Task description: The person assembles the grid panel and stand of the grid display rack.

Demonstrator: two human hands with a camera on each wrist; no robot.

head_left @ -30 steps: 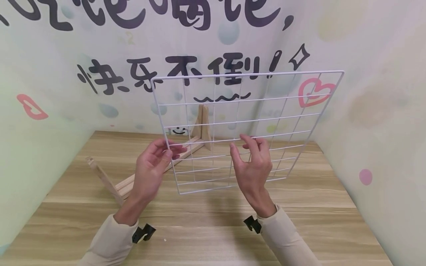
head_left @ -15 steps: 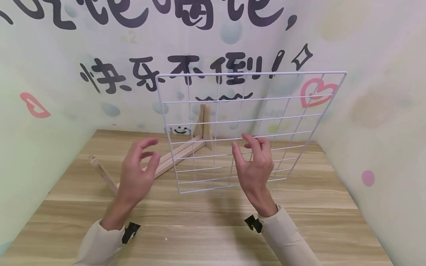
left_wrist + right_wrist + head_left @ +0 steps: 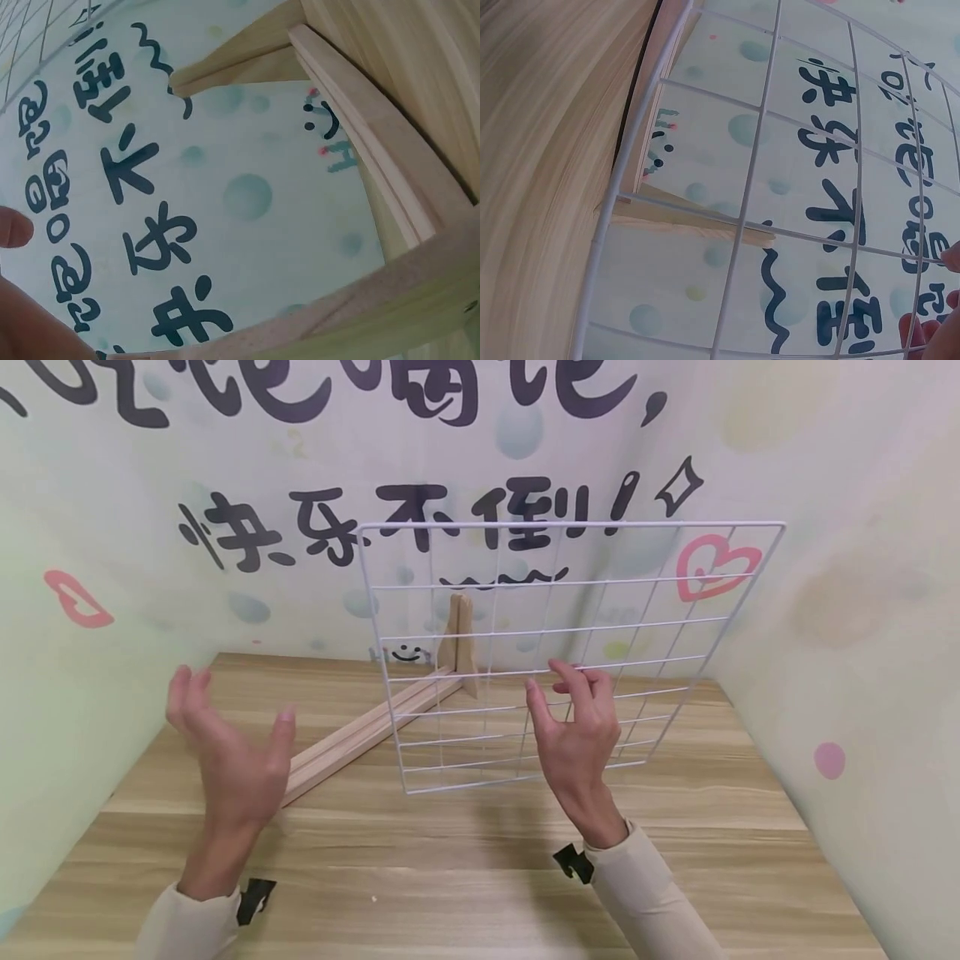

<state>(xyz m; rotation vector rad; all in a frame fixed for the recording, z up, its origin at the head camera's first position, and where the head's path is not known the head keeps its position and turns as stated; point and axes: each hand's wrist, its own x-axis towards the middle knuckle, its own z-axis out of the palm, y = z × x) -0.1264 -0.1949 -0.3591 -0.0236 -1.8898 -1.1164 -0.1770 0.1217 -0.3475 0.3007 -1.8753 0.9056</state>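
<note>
A white wire grid panel (image 3: 517,631) is held up at a tilt above the table by my right hand (image 3: 577,739), whose fingers and thumb grip its wires near the middle. In the right wrist view, fingertips (image 3: 915,330) show at the wires. My left hand (image 3: 236,768) holds nothing, its fingers and thumb spread, over the near end of a wooden stand. The stand's grooved rail (image 3: 352,739) runs diagonally back to a far upright (image 3: 457,639). The near upright (image 3: 315,319) shows in the left wrist view but is hidden behind my left hand in the head view.
The wood-grain table (image 3: 420,877) meets a printed wall (image 3: 315,602) at the back, with pale walls on both sides. A small white speck (image 3: 373,898) lies near the front of the table.
My left hand has let go of the grid panel's left edge and moved left to the stand's near end, fingers opening. My right hand keeps its grip on the panel, nearly still.
</note>
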